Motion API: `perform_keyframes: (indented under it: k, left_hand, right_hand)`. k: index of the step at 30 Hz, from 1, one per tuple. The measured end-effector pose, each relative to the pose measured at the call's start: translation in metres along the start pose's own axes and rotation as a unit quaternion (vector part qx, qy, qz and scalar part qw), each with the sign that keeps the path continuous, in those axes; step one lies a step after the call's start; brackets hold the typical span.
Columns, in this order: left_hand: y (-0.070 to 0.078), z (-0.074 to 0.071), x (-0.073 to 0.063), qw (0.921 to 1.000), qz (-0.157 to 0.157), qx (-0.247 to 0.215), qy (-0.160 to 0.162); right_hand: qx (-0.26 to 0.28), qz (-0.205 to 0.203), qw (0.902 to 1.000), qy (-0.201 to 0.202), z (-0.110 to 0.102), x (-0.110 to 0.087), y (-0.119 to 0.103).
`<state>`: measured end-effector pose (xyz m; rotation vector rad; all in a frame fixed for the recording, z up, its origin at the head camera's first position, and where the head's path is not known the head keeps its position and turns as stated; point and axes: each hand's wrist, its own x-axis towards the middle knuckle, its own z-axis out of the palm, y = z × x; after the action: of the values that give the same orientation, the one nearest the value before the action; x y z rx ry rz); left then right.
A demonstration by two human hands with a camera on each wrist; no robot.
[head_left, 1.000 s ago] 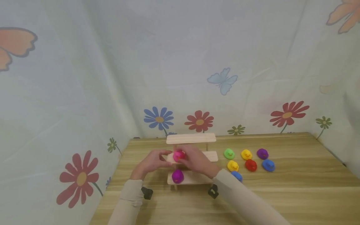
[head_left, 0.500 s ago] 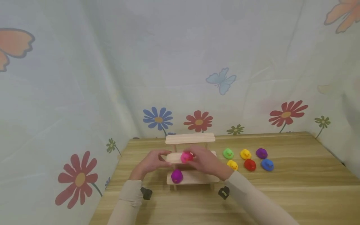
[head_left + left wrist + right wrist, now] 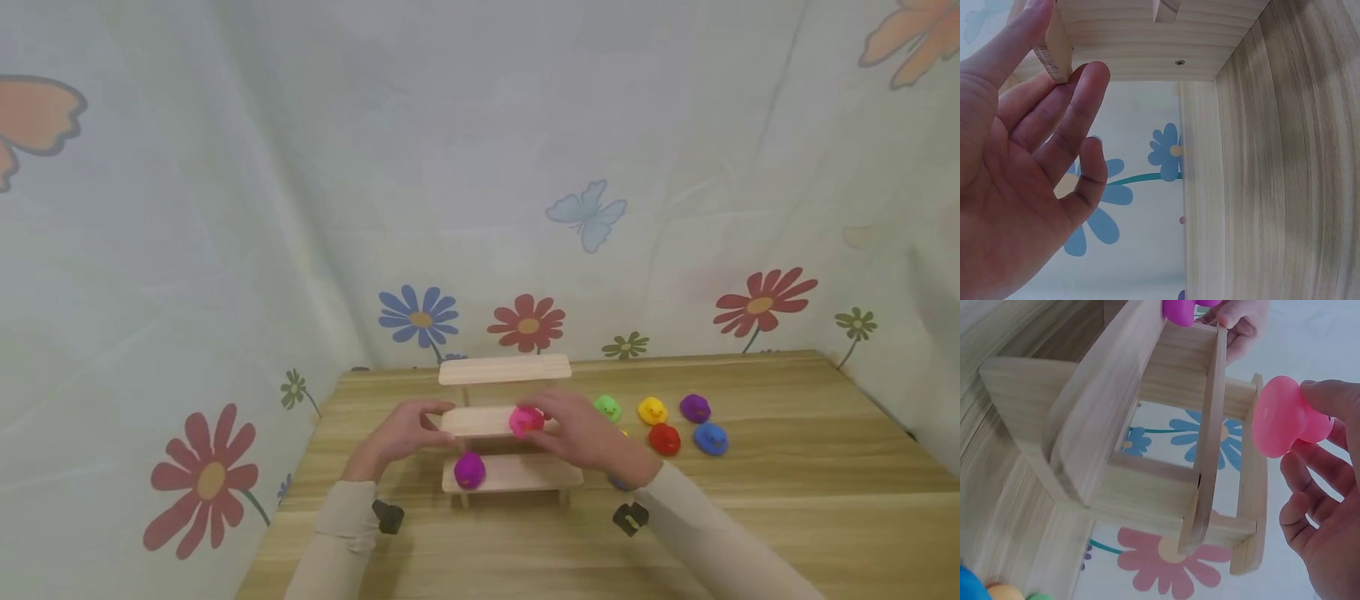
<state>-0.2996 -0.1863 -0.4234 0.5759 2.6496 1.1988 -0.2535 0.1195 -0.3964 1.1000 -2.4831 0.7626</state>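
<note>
A small three-step wooden shelf (image 3: 504, 369) stands on the table. My left hand (image 3: 397, 433) holds the left end of its middle board (image 3: 474, 422); in the left wrist view the thumb lies on one side of the board end (image 3: 1055, 53) and the fingers on the other. My right hand (image 3: 592, 429) pinches a pink rubber duck (image 3: 522, 422) over the right part of that board. The right wrist view has the duck's flat underside (image 3: 1267, 415) a little away from the wood. On the left of the lowest board sits a magenta-purple duck (image 3: 469, 471).
Right of the shelf lie several ducks: green (image 3: 607, 407), yellow (image 3: 652, 410), purple (image 3: 695, 407), red (image 3: 664, 439) and blue (image 3: 710, 438). Another yellow and another blue one are partly hidden by my right hand. A flowered curtain (image 3: 450, 208) hangs behind the table.
My right hand has carried the pink duck rightward along the middle board, from its left part to its right part. My left hand has kept its place on the board's end.
</note>
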Motion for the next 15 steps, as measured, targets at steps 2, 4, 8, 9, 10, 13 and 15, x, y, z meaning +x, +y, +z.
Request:
perform_keyframes:
  k: [2, 4, 8, 9, 10, 13, 15]
  left_hand:
    - [-0.001, 0.0, 0.0, 1.0, 0.0, 0.001, 0.001]
    - [-0.001, 0.0, 0.001, 1.0, -0.001, 0.005, 0.001]
    - [0.0, 0.0, 0.0, 0.9999, -0.004, 0.013, 0.004]
    - [0.0, 0.0, 0.0, 0.9999, -0.006, 0.014, 0.005]
    - [0.001, 0.0, 0.0, 0.9998, -0.007, 0.016, 0.005]
    - [0.001, 0.0, 0.0, 0.9998, -0.008, 0.018, 0.007]
    - [0.001, 0.0, -0.001, 0.9998, -0.007, 0.016, 0.008]
  right_hand:
    - [-0.002, -0.001, 1.0, -0.001, -0.003, -0.003, 0.001]
    - [0.0, 0.005, 1.0, -0.002, -0.006, -0.006, 0.003]
    - [0.025, 0.023, 0.9994, -0.001, -0.01, -0.012, 0.005]
    - [0.033, 0.025, 0.9991, 0.001, -0.011, -0.013, 0.006]
    - [0.04, 0.026, 0.9989, 0.003, -0.012, -0.015, 0.006]
    - [0.044, 0.025, 0.9987, 0.009, -0.014, -0.019, 0.009]
    - [0.041, 0.026, 0.9988, 0.011, -0.015, -0.023, 0.01]
